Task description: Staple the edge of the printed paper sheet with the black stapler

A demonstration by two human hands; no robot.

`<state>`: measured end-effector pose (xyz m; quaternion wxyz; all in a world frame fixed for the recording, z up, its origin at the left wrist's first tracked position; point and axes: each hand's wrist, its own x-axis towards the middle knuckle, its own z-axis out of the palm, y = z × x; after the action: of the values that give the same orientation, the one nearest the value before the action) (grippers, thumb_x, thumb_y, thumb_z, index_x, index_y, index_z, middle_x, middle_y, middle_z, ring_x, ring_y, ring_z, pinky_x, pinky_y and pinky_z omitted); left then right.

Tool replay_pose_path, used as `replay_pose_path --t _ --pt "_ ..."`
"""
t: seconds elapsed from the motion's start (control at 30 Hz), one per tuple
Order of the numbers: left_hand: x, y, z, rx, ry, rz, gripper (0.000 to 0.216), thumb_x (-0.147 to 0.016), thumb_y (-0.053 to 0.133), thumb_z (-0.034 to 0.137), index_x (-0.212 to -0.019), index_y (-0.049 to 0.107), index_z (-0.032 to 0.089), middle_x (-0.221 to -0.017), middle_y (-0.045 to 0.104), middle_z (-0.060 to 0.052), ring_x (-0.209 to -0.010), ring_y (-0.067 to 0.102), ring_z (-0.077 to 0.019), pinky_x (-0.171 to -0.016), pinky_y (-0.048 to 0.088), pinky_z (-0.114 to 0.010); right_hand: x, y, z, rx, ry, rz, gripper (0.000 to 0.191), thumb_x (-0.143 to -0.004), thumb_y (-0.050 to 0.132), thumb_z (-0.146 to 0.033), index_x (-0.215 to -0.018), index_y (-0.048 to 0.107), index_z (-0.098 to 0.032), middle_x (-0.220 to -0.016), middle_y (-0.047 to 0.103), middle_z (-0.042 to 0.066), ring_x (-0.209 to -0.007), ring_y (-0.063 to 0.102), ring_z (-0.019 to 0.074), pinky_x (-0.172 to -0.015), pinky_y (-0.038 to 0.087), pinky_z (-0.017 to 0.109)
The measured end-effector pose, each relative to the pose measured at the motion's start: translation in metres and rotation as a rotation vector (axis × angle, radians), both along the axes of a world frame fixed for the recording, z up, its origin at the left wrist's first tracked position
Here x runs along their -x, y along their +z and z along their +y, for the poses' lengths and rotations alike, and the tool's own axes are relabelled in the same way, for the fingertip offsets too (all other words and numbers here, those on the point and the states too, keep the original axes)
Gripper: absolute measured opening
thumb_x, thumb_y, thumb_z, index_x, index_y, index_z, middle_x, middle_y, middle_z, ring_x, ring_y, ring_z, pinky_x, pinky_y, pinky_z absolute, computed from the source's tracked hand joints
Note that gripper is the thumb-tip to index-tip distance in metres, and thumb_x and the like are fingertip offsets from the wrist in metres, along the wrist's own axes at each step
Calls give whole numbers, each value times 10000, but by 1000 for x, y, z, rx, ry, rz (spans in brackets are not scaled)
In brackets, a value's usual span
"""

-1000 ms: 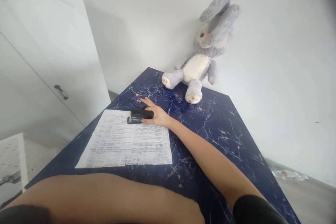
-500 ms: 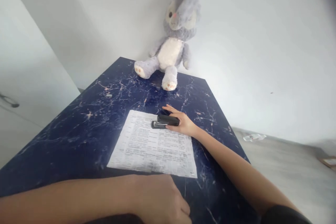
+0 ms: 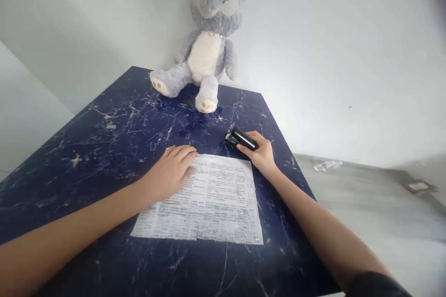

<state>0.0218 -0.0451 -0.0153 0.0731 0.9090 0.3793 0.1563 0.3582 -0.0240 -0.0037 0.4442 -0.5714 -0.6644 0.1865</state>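
A printed sheet of paper (image 3: 212, 204) lies flat on the dark blue marbled table (image 3: 87, 148). My left hand (image 3: 170, 174) rests on the sheet's upper left corner, fingers loosely flat and together, holding nothing. My right hand (image 3: 259, 151) is closed around a black stapler (image 3: 240, 138), which sits just beyond the sheet's upper right corner, off the paper. Whether the stapler touches the table I cannot tell.
A grey and white plush rabbit (image 3: 205, 46) sits at the table's far edge against the white wall. A small pale scrap (image 3: 110, 126) lies on the table's left part. On the floor to the right lie a clear wrapper (image 3: 325, 164) and a brown box (image 3: 418, 187).
My right hand has taken the stapler off the sheet's top edge and carried it right, past the corner. My left hand moved forward from the near edge onto the sheet. The view swung left.
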Motion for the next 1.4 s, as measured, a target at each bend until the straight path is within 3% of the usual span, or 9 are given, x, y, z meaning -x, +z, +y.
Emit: replay_pose_path --t 0.2,0.3,0.5,0.73,0.93,1.17,1.27,1.4 --pt "3 10 -7 -87 65 -40 247 -1037 413 109 -1117 641 164 -1110 714 -123 -1060 653 -309 -948 504 -500 -8 -9 6 5 -52 -30 244 -802 840 -370 -999 792 -234 -1075 778 43 -873 710 230 -819 551 381" --pt "6 11 -7 -183 129 -33 251 -992 415 44 -1069 619 169 -980 698 -97 -936 640 -294 -927 486 -496 -6 -9 6 2 -45 -37 186 -808 790 -323 -973 797 -235 -1081 787 47 -910 728 244 -827 561 378" --pt "9 9 -1 -218 302 43 366 -938 407 -4 -1192 623 147 -1064 713 -134 -1012 651 -331 -1071 452 -601 -8 -10 6 50 -105 -43 214 -786 819 -328 -980 811 -237 -1059 800 46 -902 734 250 -867 560 402" --pt "8 10 -4 -236 317 127 558 -903 362 -47 -1392 585 101 -1195 677 -201 -1113 639 -371 -1143 443 -667 -8 -6 5 78 -60 -66 268 -790 780 -295 -1049 786 -226 -1024 797 43 -886 724 244 -840 553 399" --pt "7 13 -6 -252 321 147 573 -909 365 -48 -1411 593 111 -1222 658 -206 -1165 631 -388 -1145 453 -677 -7 7 2 55 -77 -231 227 -735 732 -260 -956 764 -222 -928 770 26 -830 699 229 -778 521 360" --pt "6 15 -7 -177 318 43 589 -901 370 -52 -1409 623 105 -1229 647 -223 -1199 630 -396 -1167 413 -701 -28 27 -7 188 -160 -449 215 -697 704 -256 -902 755 -214 -870 765 45 -804 692 253 -734 484 364" --pt "6 15 -7 -166 326 26 574 -899 381 -44 -1398 626 100 -1207 644 -218 -1190 629 -395 -1179 397 -699 -32 30 -18 230 -105 -476 230 -678 677 -217 -896 752 -222 -846 768 35 -800 703 258 -738 491 368" --pt "7 14 -6 -183 324 45 551 -902 368 -37 -1378 615 90 -1147 629 -197 -1136 630 -381 -1169 413 -669 -26 29 -35 140 -12 -454 275 -685 607 -159 -918 734 -232 -895 771 38 -827 714 257 -761 517 374"
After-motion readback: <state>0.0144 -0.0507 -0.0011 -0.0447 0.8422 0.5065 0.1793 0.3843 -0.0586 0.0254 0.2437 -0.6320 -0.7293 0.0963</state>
